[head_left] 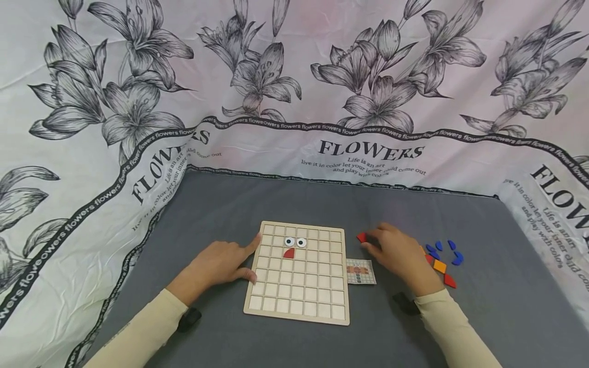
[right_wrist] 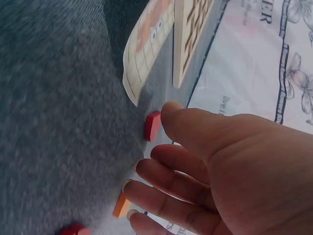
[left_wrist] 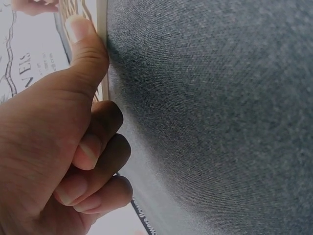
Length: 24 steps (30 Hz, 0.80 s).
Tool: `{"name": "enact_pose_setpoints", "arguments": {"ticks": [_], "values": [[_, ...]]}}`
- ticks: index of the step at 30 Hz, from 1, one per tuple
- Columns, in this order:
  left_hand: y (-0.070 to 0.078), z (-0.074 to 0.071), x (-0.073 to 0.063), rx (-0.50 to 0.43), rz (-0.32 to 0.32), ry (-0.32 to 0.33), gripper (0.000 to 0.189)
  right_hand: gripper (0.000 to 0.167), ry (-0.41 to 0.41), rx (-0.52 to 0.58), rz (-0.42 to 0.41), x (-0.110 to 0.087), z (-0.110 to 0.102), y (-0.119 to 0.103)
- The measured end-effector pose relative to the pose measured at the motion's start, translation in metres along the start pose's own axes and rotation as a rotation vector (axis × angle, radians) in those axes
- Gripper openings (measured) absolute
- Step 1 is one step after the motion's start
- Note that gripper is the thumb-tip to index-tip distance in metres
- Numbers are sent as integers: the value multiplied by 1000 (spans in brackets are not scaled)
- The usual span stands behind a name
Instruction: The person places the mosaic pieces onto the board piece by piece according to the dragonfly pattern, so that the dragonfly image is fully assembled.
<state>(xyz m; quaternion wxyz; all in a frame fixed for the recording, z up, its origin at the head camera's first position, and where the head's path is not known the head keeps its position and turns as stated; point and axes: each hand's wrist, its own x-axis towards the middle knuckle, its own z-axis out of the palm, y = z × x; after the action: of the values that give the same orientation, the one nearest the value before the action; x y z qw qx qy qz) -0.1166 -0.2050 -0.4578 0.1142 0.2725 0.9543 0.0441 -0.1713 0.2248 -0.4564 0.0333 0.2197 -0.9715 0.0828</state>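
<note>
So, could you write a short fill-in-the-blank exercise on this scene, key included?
In the head view, the left hand touches the ____ edge of the grid board.
The board carries ____ eye pieces.
The quarter-circle below them is ____.
In that view, the card shows at the board's ____ side.
left; two; red; right

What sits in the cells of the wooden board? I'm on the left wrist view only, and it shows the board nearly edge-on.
Observer: Two eye pieces and one red piece sit in the wooden board, by the head view.
Reviewer: What is the right hand at?
Observer: The right hand has its fingertips at another red piece, right of the board; I can't tell whether it is pinched.
Reviewer: Anything else beside the board?
Observer: A card with a gridded picture shows at its right edge.
</note>
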Motion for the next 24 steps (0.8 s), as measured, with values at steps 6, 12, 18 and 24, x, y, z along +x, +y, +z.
{"name": "enact_pose_setpoints", "arguments": {"ticks": [6,12,18,24], "values": [[-1,1,1,-3,-7,-3,101,34,-12,-4,-9,7,2,-9],[0,3,1,-8,-8,-19,102,28,-34,7,-9,9,7,-13],[-1,2,0,-2,-13,-18,102,24,-65,51,-7,13,5,-12],[-1,2,0,-10,-8,-9,101,32,-113,64,-1,16,4,-5]]}}
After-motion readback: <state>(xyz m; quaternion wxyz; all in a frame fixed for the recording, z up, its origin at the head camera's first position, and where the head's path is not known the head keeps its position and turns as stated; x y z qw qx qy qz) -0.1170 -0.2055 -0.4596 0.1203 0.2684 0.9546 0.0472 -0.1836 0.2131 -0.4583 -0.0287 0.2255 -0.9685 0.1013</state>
